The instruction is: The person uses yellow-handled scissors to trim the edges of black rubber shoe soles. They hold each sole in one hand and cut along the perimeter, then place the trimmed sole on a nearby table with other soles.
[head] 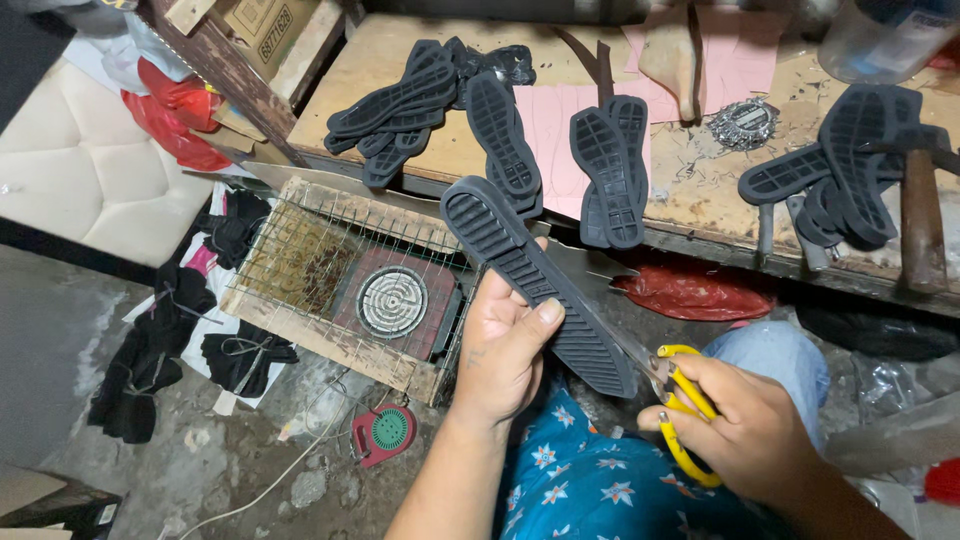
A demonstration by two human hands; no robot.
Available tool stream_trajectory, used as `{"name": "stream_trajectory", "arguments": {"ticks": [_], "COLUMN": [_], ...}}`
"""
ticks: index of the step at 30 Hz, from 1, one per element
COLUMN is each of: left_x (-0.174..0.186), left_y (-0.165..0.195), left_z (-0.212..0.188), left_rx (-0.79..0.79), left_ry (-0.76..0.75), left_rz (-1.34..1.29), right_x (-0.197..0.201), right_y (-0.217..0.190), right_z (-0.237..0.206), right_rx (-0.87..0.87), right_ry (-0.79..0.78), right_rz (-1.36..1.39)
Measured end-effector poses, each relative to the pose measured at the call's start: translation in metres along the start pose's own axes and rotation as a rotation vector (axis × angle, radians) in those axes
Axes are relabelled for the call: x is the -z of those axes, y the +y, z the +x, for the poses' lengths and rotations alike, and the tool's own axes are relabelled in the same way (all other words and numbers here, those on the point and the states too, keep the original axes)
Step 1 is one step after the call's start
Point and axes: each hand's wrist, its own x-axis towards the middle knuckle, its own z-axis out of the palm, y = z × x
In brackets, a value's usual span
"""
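Observation:
My left hand (505, 345) grips a long black rubber shoe sole (530, 275), tread side up, held slanting over my lap. My right hand (755, 430) holds yellow-handled scissors (680, 390), whose blades meet the sole's right edge near its heel end. On the wooden workbench (690, 190) above lie several more black soles: a heap (405, 105) at the left, a pair (610, 170) in the middle, and another pile (850, 165) at the right.
A wire-mesh wooden frame (320, 265) with a round electric heater coil (392, 301) sits below the bench. Black shoe uppers (160, 345) lie on the floor at left. A hammer (920, 225), pink paper sheets (560, 120) and red plastic bags (695, 292) are nearby.

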Motion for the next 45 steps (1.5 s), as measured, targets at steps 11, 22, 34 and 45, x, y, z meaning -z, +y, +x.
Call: {"name": "stream_trajectory", "arguments": {"ticks": [11, 22, 34, 45], "left_x": [0.007, 0.011, 0.018, 0.030], "left_y": [-0.002, -0.007, -0.012, -0.026], "left_z": [-0.001, -0.004, -0.005, -0.008], "left_rx": [0.042, 0.071, 0.101, 0.173], "left_ry": [-0.016, -0.040, -0.047, -0.064], "left_rz": [-0.133, -0.097, -0.173, -0.305], "right_x": [-0.001, 0.004, 0.000, 0.006], "right_y": [-0.003, -0.019, -0.016, -0.031], "right_z": [-0.001, 0.008, 0.004, 0.015], "right_rx": [-0.183, -0.237, -0.468, -0.281], "right_ry": [-0.055, -0.038, -0.120, -0.090], "right_rz": [0.281, 0.184, 0.280, 0.148]}}
